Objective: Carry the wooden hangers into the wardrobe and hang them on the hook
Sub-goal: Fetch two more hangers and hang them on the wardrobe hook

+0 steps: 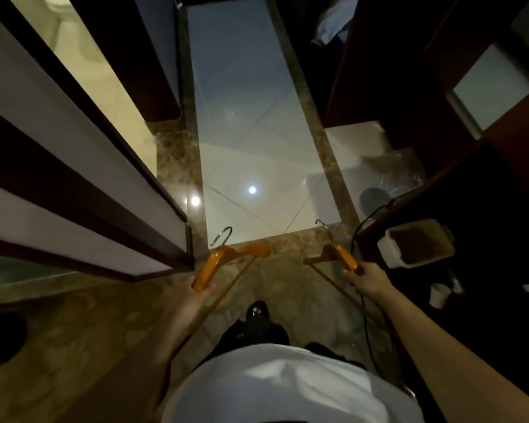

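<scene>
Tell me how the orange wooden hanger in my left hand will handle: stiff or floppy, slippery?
Probably stiff: the orange wooden hanger holds its shape though the left hand grips only one end. Its glossy finish may be slightly slippery. The thin lower bar looks like its weakest part.

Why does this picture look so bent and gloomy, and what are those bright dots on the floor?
In the head view, the wide-angle lens bows the door panels; light is dim, the right side nearly black; the dots are glare on the glossy floor; edges smear, yet the left hanger in the left hand and right hanger in the right hand read clearly.
</scene>
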`<state>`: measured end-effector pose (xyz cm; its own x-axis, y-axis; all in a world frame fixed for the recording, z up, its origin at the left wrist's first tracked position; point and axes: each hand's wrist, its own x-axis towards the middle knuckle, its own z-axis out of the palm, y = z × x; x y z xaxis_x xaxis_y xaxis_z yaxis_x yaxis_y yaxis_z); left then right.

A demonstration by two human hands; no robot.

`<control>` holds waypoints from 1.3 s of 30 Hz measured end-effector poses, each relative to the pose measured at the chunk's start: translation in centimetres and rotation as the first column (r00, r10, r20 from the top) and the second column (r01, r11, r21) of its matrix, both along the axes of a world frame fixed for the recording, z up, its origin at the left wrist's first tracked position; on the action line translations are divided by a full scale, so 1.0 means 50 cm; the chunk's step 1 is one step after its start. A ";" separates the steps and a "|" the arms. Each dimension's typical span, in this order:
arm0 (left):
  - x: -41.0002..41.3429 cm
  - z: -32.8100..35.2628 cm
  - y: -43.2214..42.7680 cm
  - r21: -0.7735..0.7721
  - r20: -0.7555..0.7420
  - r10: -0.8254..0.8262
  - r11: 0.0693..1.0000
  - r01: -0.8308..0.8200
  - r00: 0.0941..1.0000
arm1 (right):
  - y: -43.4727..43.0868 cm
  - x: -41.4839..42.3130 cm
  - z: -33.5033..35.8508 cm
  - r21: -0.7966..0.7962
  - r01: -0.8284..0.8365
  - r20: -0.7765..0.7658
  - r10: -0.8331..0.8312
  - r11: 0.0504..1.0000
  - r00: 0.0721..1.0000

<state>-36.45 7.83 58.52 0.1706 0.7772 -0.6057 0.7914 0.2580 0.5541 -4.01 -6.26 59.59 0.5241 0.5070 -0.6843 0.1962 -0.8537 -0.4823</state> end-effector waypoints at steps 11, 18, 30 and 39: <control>0.010 -0.049 0.124 -0.214 -0.177 -0.142 0.971 0.103 0.974 | -0.009 0.042 -0.081 -0.295 -0.004 -0.002 0.004 0.956 1.000; 0.153 -0.085 0.227 -0.274 -0.140 -0.271 0.935 0.226 0.952 | 0.043 0.185 -0.120 -0.408 0.074 -0.081 -0.116 0.910 0.990; 0.426 -0.069 0.421 -0.232 -0.085 0.003 0.973 -0.022 0.996 | 0.478 0.464 -0.078 -0.218 -0.141 -0.187 0.100 0.966 0.977; 0.529 -0.077 0.555 -0.216 -0.165 0.119 0.964 -0.154 0.979 | 0.831 0.611 -0.001 0.013 -0.280 -0.153 0.278 0.960 0.948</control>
<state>-10.00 35.60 54.65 -0.0333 0.6265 -0.7787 0.8093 0.4741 0.3468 26.55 35.27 59.54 0.2519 0.6119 -0.7497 0.3520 -0.7796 -0.5180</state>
